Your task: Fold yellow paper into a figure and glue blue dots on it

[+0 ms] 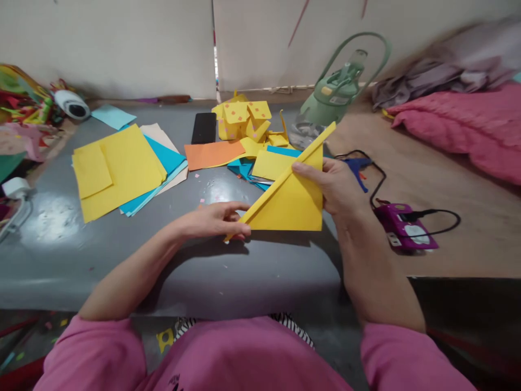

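Note:
Between my hands is a yellow sheet of paper (293,202), folded into a triangle with a narrow rolled or folded strip along its slanting edge. My left hand (217,221) pinches the lower left end of that strip between thumb and fingers. On the right side, my right hand (336,182) grips the sheet, its thumb lying on the strip and its fingers behind the paper. The triangle is held tilted above the grey table cover (195,271). Just beyond it lie smaller yellow and blue paper pieces (271,164), partly hidden by the sheet.
Stacked yellow and blue sheets (126,163) lie on the left, near an orange sheet (214,155). Behind are a black phone (204,128), a spotted yellow paper construction (244,119) and a green bottle (336,92). Rightward sit a blue glue gun (358,168) and a purple power strip (402,225).

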`<state>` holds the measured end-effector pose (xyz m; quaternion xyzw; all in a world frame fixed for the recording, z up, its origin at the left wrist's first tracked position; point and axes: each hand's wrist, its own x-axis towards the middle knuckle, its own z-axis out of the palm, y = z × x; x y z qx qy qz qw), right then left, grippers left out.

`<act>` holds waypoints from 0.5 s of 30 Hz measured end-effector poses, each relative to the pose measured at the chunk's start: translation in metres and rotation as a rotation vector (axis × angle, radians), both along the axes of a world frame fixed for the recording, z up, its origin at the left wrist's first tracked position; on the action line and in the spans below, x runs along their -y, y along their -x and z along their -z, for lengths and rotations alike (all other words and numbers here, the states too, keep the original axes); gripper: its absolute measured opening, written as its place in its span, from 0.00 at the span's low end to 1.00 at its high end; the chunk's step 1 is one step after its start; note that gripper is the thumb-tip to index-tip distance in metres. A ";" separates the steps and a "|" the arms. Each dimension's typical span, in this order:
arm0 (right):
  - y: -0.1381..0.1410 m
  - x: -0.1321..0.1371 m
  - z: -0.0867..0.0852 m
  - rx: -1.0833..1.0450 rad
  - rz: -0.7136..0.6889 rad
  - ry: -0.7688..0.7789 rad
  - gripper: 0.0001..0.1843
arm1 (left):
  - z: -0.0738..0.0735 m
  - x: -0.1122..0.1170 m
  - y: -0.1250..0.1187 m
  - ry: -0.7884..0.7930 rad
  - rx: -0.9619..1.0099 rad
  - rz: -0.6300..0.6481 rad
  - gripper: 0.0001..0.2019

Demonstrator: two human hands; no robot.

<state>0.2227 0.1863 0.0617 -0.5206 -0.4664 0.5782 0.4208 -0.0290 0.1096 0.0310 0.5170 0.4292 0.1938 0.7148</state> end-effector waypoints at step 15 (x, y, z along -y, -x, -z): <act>0.045 0.035 0.035 0.268 -0.245 -0.216 0.31 | 0.016 0.006 -0.027 -0.209 0.140 -0.372 0.17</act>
